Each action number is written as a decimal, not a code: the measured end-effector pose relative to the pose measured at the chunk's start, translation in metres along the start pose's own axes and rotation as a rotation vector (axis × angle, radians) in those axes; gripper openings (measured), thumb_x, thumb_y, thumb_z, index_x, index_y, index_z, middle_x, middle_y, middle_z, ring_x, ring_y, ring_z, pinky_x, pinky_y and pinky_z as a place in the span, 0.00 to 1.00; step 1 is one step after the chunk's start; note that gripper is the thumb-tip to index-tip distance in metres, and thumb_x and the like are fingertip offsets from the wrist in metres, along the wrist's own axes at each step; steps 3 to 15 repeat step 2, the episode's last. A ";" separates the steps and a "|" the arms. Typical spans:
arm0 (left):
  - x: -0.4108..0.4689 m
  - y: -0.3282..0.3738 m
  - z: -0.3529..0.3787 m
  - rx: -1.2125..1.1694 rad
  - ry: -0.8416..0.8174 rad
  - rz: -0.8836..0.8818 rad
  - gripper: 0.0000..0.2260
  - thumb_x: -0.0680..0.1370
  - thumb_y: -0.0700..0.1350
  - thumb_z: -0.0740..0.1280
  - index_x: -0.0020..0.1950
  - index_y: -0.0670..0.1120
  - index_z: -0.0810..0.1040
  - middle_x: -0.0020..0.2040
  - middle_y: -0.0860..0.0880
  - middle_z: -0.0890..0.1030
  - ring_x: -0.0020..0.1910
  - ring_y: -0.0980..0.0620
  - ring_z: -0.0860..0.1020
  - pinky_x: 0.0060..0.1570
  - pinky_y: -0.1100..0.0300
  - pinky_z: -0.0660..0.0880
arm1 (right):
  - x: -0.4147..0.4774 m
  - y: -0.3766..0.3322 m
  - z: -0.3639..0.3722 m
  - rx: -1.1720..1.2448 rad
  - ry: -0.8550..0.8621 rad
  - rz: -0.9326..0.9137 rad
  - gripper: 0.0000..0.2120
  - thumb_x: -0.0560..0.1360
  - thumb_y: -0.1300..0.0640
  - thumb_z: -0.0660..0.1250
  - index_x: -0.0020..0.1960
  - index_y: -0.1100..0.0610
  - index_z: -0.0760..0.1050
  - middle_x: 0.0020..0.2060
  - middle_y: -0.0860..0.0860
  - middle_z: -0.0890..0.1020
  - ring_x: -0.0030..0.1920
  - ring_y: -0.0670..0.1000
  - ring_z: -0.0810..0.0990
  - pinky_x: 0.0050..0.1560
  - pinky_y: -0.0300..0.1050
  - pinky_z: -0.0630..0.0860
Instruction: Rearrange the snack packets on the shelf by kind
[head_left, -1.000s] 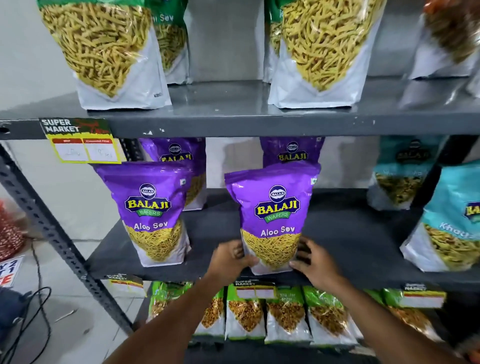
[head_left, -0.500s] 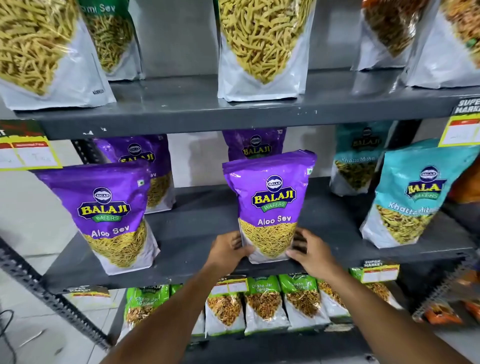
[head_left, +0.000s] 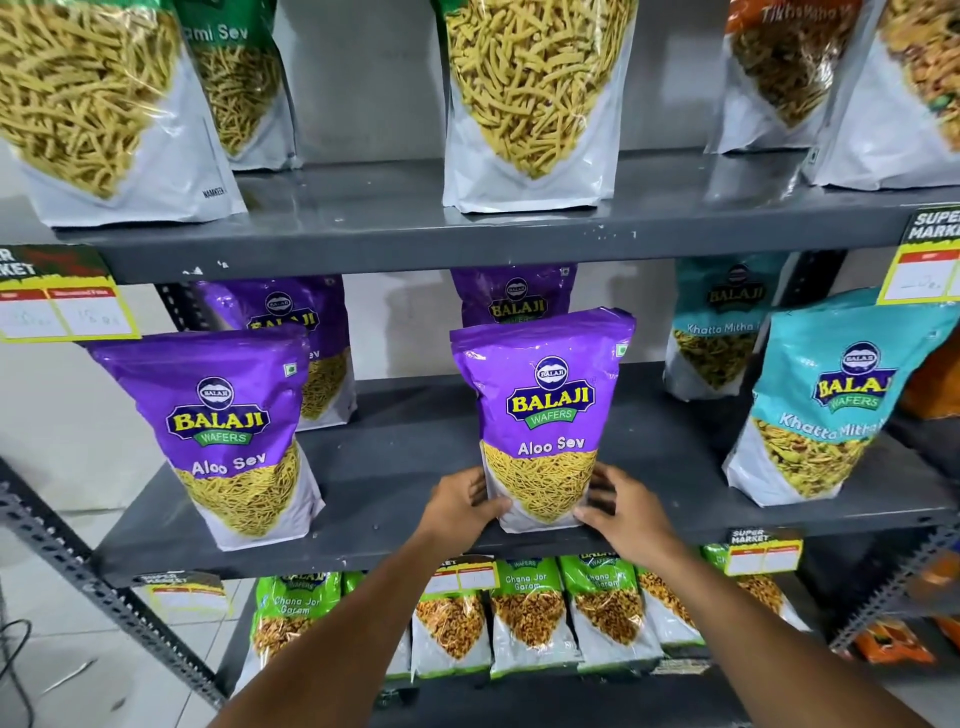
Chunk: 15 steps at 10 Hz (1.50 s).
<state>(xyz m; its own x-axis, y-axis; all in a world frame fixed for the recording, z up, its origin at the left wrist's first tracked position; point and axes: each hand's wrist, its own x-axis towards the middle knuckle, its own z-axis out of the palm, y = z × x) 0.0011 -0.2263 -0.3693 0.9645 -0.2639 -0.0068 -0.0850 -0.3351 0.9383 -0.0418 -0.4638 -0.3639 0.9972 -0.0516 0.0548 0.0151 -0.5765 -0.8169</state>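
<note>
A tall gray metal rack (head_left: 467, 244) fills the frame, with three shelves seen one above the other. Behind it is a plain pale wall (head_left: 363, 78), and at the lower left there is a light tiled floor (head_left: 62, 665) with a black cable (head_left: 15, 670) lying on it.

The middle shelf (head_left: 395, 467) is dark gray and flat. In the middle of the frame a purple Aloo Sev packet (head_left: 545, 410) stands upright near the shelf's front edge. The left hand (head_left: 462, 506) presses its left bottom corner and the right hand (head_left: 621, 506) presses its right bottom corner, fingers curled around the sides, so the packet is squeezed between them.

Another purple Aloo Sev packet (head_left: 228, 436) stands well apart at the left, leaning a bit. Two more purple packets (head_left: 514, 301) stand at the back. At the right stand teal Khatta Mitha packets (head_left: 821, 405).

On the top shelf are big white bags of yellow sev (head_left: 535, 104). At the bottom of the frame, green Chana Jor Garam packets (head_left: 524, 613) sit in a row.

Yellow price tags (head_left: 62, 312) hang on the shelf edges at upper left and upper right.
</note>
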 end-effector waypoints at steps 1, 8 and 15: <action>-0.008 0.003 0.000 0.139 0.019 0.032 0.13 0.74 0.44 0.73 0.56 0.54 0.78 0.59 0.53 0.83 0.54 0.60 0.81 0.55 0.63 0.74 | -0.004 -0.002 0.001 -0.054 -0.001 -0.013 0.28 0.70 0.55 0.72 0.67 0.47 0.66 0.58 0.45 0.80 0.51 0.39 0.78 0.54 0.40 0.71; -0.014 0.008 -0.002 0.270 0.086 0.088 0.19 0.76 0.48 0.70 0.66 0.51 0.73 0.64 0.51 0.80 0.62 0.51 0.78 0.56 0.63 0.70 | -0.008 -0.008 -0.002 -0.086 0.046 -0.030 0.28 0.70 0.52 0.72 0.67 0.45 0.65 0.59 0.45 0.80 0.55 0.42 0.78 0.55 0.41 0.71; -0.014 0.008 -0.002 0.270 0.086 0.088 0.19 0.76 0.48 0.70 0.66 0.51 0.73 0.64 0.51 0.80 0.62 0.51 0.78 0.56 0.63 0.70 | -0.008 -0.008 -0.002 -0.086 0.046 -0.030 0.28 0.70 0.52 0.72 0.67 0.45 0.65 0.59 0.45 0.80 0.55 0.42 0.78 0.55 0.41 0.71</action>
